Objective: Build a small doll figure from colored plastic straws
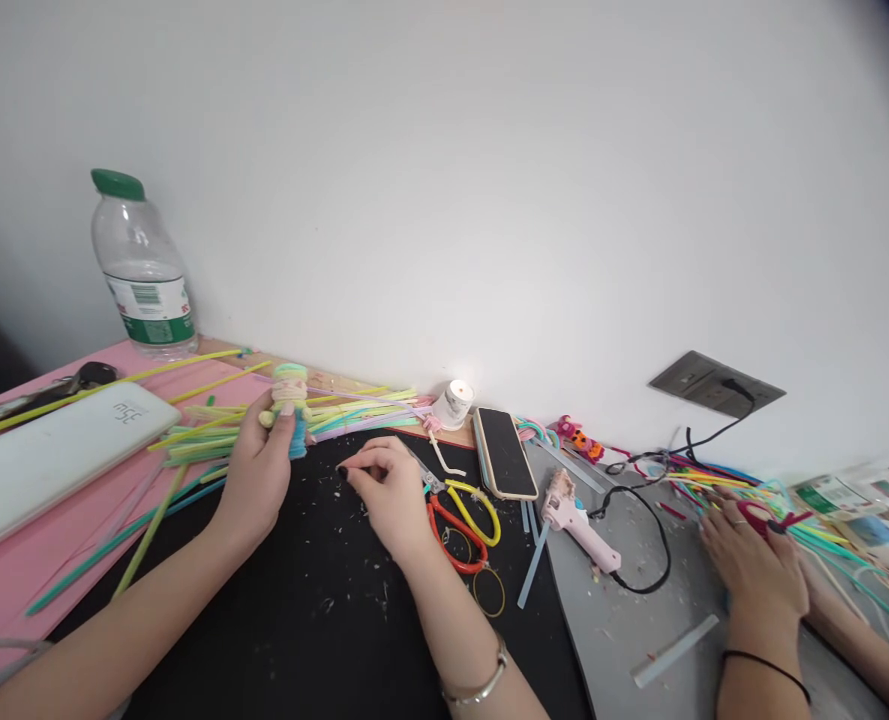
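Observation:
My left hand (260,475) is closed around a small pipe-cleaner doll (292,410) and holds it upright. The doll has a pale green top, a peach-coloured band, yellow below it and a blue lower part. My right hand (391,490) is curled with thumb and fingertips pinched together over the black mat (279,620). Whatever lies in that pinch is too small to make out. Just right of my right hand lie scissors (463,530) with one red and one yellow handle loop. A bundle of pastel pipe cleaners (204,435) lies behind and left of my left hand.
A lit candle (455,403), a phone (504,455) and a pink glue gun (579,520) with a black cord stand or lie rightward. A white power bank (69,460) and a plastic bottle (144,270) are at left. Another person's hands (759,560) work at far right.

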{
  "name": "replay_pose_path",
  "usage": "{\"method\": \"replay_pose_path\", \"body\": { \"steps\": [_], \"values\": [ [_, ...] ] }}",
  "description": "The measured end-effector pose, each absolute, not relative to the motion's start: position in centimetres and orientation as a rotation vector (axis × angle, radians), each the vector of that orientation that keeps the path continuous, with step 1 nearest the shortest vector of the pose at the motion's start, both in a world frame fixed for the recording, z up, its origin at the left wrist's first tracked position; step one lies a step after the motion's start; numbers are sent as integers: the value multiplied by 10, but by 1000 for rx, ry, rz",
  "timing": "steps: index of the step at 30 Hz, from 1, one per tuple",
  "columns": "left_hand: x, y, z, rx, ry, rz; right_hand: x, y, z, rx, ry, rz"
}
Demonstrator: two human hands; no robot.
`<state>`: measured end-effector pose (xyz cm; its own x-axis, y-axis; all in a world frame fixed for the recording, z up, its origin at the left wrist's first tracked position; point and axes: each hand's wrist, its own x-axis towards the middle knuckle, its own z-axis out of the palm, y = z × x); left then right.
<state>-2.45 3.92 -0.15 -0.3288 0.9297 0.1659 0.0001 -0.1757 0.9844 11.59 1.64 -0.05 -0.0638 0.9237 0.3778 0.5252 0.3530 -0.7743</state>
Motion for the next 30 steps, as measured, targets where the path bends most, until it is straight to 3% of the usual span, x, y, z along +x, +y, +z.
{"method": "replay_pose_path", "body": {
  "steps": [4,11,30],
  "values": [
    [-11,27,0,1177,1196,1335,143,3,19,-1255,-1441,700],
    [9,8,-5,1256,993,928,161,-8,12,-1242,-1356,490],
    [12,5,-12,1201,873,852,167,-13,3,-1188,-1683,157]
  ]
}}
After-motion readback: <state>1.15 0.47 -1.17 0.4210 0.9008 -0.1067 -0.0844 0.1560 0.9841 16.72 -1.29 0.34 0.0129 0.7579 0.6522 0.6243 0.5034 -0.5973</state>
